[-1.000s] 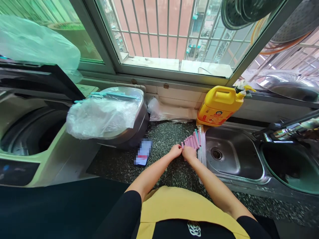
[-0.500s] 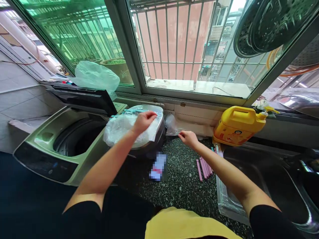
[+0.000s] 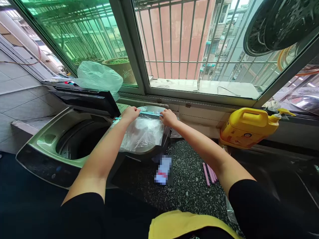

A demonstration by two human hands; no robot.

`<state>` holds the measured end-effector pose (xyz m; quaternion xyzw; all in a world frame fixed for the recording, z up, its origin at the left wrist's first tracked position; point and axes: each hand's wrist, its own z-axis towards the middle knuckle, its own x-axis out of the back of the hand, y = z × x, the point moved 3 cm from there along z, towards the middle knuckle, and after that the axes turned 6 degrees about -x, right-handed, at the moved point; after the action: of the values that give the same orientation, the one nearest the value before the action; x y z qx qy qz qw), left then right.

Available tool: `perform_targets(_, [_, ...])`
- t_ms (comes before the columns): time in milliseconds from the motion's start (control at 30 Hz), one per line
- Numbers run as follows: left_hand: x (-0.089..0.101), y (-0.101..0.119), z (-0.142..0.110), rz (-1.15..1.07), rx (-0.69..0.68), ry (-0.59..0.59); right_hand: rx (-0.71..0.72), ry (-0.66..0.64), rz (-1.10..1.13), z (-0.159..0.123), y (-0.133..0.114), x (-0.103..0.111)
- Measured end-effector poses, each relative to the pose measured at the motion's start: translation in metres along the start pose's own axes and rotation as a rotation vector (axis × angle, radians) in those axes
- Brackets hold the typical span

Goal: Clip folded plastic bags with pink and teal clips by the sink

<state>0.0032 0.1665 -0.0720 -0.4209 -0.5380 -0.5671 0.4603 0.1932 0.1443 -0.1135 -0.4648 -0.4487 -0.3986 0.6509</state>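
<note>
Teal strip: thin, straight, lying across the see-through bag, on top of the grey tub.
Left hand: thumb and fingertips pinched narrow at strip's left end.
Right hand: narrow pinch at strip's right end; film caught with the strip or not, too small to tell.
Strip handling: looks light, fairly stiff, likely smooth plastic; best taken by both ends, fingertips only.
Bag handling: soft, crinkly, nearly weightless; probably slips and bunches. Edge by the strip is the better hold; a hard tug might tear the film.
Tub: wide rounded top, partly covered by the bag, sits between washing machine and counter.
Phone: on counter, near the tub, screen blurred.
Pink sticks: small group on counter, beside the right forearm, partly hidden by it.
Yellow jug: upright but leaning in view, pump top, behind the sink.
Washer lid: raised; pale green bag bunched behind it, by the window.
Person: black sleeves, yellow apron, both arms stretched forward.
</note>
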Motion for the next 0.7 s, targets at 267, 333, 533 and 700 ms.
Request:
perform_targets(267, [0.004, 0.013, -0.007, -0.105, -0.029, 0.105, 0.012, 0.031, 0.043, -0.004, -0.002, -0.005])
perform_targets(333, [0.01, 0.016, -0.013, -0.207, -0.082, 0.145, 0.008, 0.078, 0.116, -0.01, 0.003, 0.0])
perform_targets(533, [0.02, 0.04, -0.048, -0.773, -0.279, 0.167, 0.007, 0.225, 0.416, -0.054, 0.029, 0.027])
perform_targets(700, [-0.005, 0.077, -0.096, -1.054, -0.372, 0.121, 0.056, 0.305, 0.581, -0.13, 0.056, 0.047])
